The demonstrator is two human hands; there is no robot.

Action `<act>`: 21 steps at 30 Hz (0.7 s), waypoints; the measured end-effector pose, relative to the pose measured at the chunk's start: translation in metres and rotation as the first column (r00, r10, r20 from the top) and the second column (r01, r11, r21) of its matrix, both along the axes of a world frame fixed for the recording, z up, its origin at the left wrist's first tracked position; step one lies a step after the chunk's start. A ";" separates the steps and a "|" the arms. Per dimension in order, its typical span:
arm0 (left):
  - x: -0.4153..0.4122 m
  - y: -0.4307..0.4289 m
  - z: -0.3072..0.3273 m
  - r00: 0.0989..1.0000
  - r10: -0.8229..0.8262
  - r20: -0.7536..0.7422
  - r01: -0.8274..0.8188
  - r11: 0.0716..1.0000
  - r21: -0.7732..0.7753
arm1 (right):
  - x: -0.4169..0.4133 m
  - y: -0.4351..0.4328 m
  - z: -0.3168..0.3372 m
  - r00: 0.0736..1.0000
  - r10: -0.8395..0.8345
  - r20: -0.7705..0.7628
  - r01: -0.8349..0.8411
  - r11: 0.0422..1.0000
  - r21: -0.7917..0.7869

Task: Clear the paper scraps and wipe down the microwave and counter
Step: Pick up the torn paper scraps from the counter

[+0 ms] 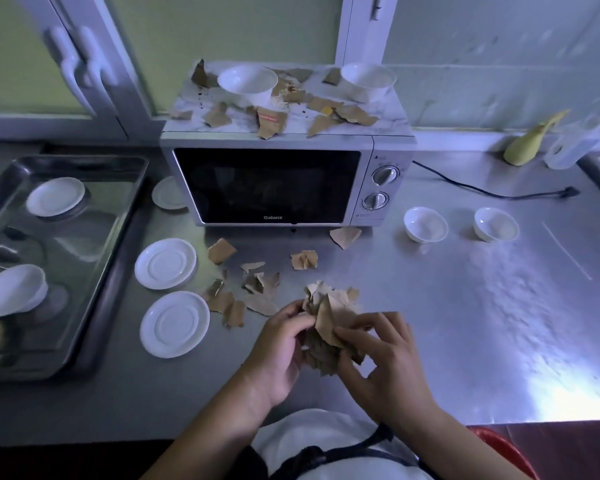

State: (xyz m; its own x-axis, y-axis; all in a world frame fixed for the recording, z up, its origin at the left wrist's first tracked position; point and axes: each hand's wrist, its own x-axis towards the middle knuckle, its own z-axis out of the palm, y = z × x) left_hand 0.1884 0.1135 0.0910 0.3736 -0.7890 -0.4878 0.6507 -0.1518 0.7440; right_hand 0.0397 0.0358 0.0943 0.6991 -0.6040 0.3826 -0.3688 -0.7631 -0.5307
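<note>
Both hands, left (pixel 278 348) and right (pixel 385 358), grip a wad of scraps (pixel 329 323) above the table (pixel 465 306), apparently bunching them for disposal; more scraps (pixel 243 292) lie before and atop the microwave (pixel 284 185).

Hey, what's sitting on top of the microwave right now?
The left white bowl, the right white bowl, torn brown paper scraps and dark crumbs lie on the microwave. Anything beneath bowls or scraps is covered.

The counter (pixel 465 306) bears the microwave (pixel 274 185): tray (pixel 120 237) and saucers (pixel 165 263) left of it, paper scraps (pixel 257 292) before, bowls (pixel 425 224) right.
</note>
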 end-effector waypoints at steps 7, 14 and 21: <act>0.013 0.013 0.003 0.999 -0.050 0.020 0.050 0.998 -0.031 | 0.004 0.022 0.002 0.996 -0.063 -0.055 0.066 0.997 0.048; 0.018 0.028 -0.009 0.995 -0.033 0.092 0.028 0.998 0.055 | 0.005 0.042 0.001 0.992 -0.123 -0.035 0.127 0.975 0.182; 0.034 0.052 -0.021 0.996 0.087 0.025 -0.089 0.991 0.100 | 0.026 -0.009 -0.006 0.922 -0.388 0.014 0.283 0.698 0.658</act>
State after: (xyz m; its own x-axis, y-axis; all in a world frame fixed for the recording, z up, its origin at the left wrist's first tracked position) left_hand 0.2220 0.1650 0.0703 0.4500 -0.6998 -0.5547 0.6497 -0.1697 0.7410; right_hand 0.0656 0.0264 0.0885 0.3716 -0.9231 -0.0990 -0.4154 -0.0699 -0.9070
